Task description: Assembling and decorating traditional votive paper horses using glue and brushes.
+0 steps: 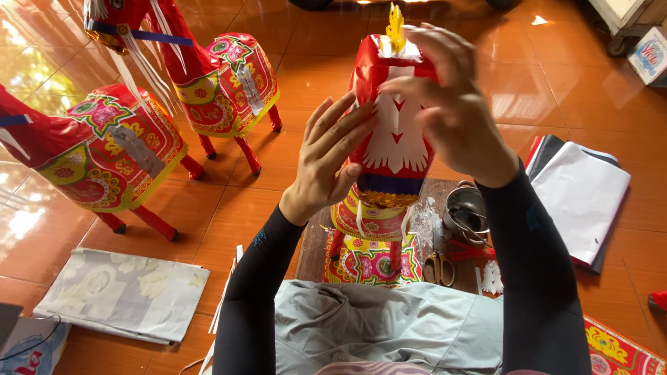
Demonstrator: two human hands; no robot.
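Three red paper horses are in view. One paper horse [389, 139] stands upright on a small dark wooden board [313, 243] directly in front of the person, head end raised between the two hands, its red front bearing a white cut-paper fringe and one yellow ornament [395, 26] sticking up at the top. The left hand [332, 156] lies against the horse's left side with its fingers spread and extended, the tips touching the red paper. The right hand [445, 104] is curled over the top and right side of the horse's head, fingers bent and close together against the paper; it is motion-blurred, so I cannot tell whether the tips pinch anything. Both forearms are in dark sleeves. The other two horses stand on the orange tiled floor [292, 62] well to the left: one finished horse [208, 76] farther back and one nearer horse [90, 149], each with patterned saddle cloths and thin red legs. On the board just right of the held horse sit one small metal pot [464, 208] and one pair of scissors [439, 267], with white paper scraps near them. One stack of paper sheets [580, 194] lies on the floor to the right, and one flat printed sheet [125, 292] lies at lower left.
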